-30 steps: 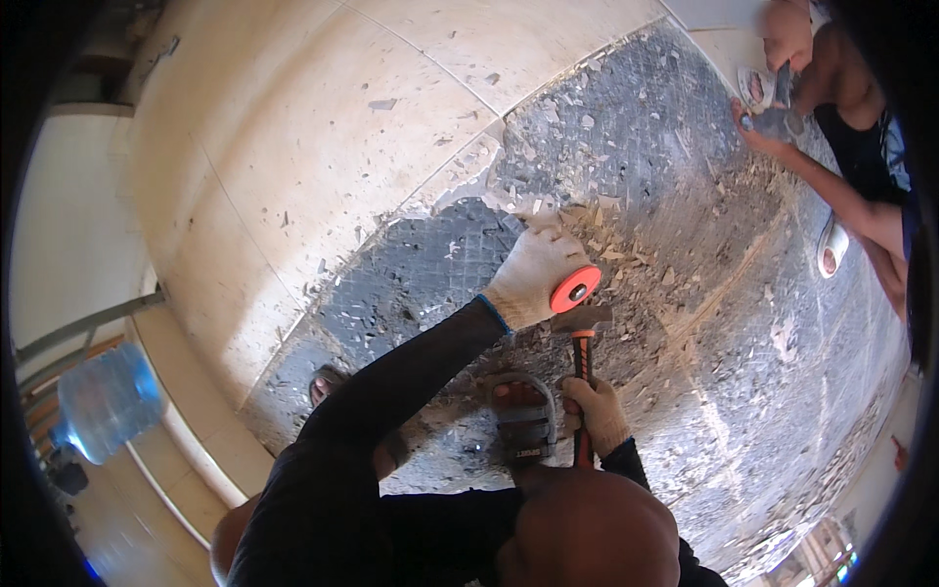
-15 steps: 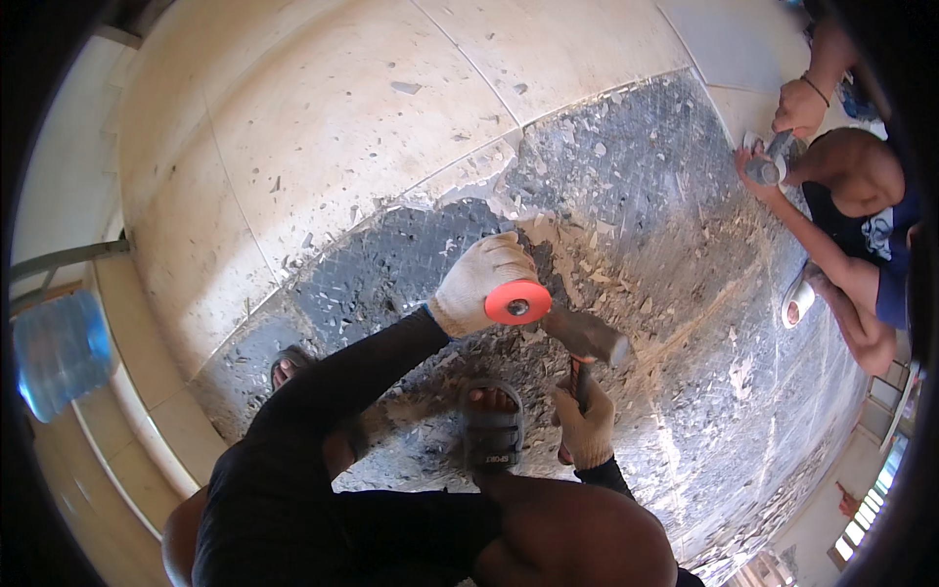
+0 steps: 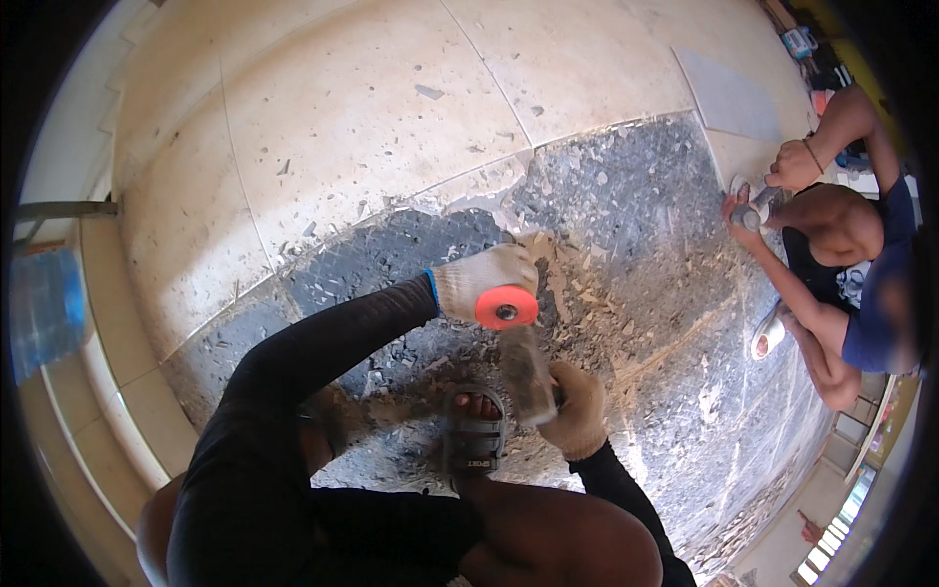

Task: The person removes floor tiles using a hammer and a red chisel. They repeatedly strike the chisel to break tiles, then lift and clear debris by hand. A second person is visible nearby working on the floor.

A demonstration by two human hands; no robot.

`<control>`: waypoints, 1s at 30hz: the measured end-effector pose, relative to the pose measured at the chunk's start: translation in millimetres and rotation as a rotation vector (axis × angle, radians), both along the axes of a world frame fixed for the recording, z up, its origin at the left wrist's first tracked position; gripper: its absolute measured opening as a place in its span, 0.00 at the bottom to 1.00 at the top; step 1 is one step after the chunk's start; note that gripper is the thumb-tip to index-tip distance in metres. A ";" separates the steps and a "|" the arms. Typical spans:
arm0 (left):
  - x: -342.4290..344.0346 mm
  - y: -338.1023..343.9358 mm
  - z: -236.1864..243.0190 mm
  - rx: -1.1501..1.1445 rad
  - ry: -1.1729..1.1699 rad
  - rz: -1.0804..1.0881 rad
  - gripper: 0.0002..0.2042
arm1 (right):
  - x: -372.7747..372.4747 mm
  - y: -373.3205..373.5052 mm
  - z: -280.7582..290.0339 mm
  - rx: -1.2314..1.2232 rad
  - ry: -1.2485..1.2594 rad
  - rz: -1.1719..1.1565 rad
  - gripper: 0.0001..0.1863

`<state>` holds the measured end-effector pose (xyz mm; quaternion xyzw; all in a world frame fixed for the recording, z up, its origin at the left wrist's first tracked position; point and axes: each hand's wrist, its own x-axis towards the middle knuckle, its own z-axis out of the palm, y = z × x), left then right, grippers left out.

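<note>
Since half a second ago, the hammer has swung from right of the chisel's orange-red guard to its near side; whether they touch, I cannot tell. The left hand, in a pale knit glove, grips the chisel behind the guard, and the right hand, gloved too, is closed around the hammer's handle. A jagged edge of beige floor tiles runs beyond the left hand; rubble-strewn dark floor stretches rightward toward a crouching co-worker, well apart. The sandal near the hammer bears pale lettering. The hammer's grey head is blurred; the chisel's blade is hidden.
</note>
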<state>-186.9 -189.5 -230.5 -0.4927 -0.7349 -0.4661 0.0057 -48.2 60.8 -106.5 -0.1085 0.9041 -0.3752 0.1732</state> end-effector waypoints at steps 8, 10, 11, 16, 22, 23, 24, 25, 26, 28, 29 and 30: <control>-1.9 12.3 -3.2 -0.126 -0.009 -0.170 0.14 | -0.1 -18.5 -1.0 0.129 -0.030 -0.063 0.15; -4.5 9.2 -3.1 -0.089 0.024 -0.161 0.12 | -1.4 -17.5 -0.7 0.119 -0.004 -0.068 0.14; -5.5 7.6 -2.7 -0.039 0.048 -0.157 0.11 | -2.2 -16.7 -0.4 0.110 0.010 -0.059 0.13; -9.6 3.2 -2.4 -0.057 0.055 -0.228 0.10 | -6.2 -14.4 -0.1 -0.183 0.260 0.087 0.09; -16.5 4.7 -13.8 0.155 -0.060 -0.206 0.12 | -1.4 -19.5 2.4 0.281 0.142 0.118 0.11; -16.9 5.0 -15.6 0.155 -0.084 -0.196 0.12 | 0.3 -20.5 3.2 0.315 0.096 0.197 0.11; -16.0 5.8 -16.9 0.154 -0.111 -0.197 0.12 | 1.3 -21.8 3.9 0.096 0.175 0.159 0.09; -15.8 5.8 -17.7 0.168 -0.111 -0.193 0.12 | 1.8 -23.0 4.1 0.196 0.126 0.091 0.08; -15.0 6.9 -18.3 0.186 -0.106 -0.184 0.12 | 2.4 -24.0 3.8 0.274 0.117 0.032 0.08; -12.7 8.4 -17.9 0.218 -0.115 -0.171 0.12 | 3.5 -25.4 2.6 0.353 0.187 -0.024 0.12; -8.5 9.0 -16.5 0.229 -0.136 -0.173 0.12 | 3.7 -25.9 2.1 0.376 0.137 -0.009 0.11; -9.9 8.9 -15.8 0.232 -0.131 -0.164 0.12 | 4.1 -26.0 1.3 0.359 0.171 0.030 0.10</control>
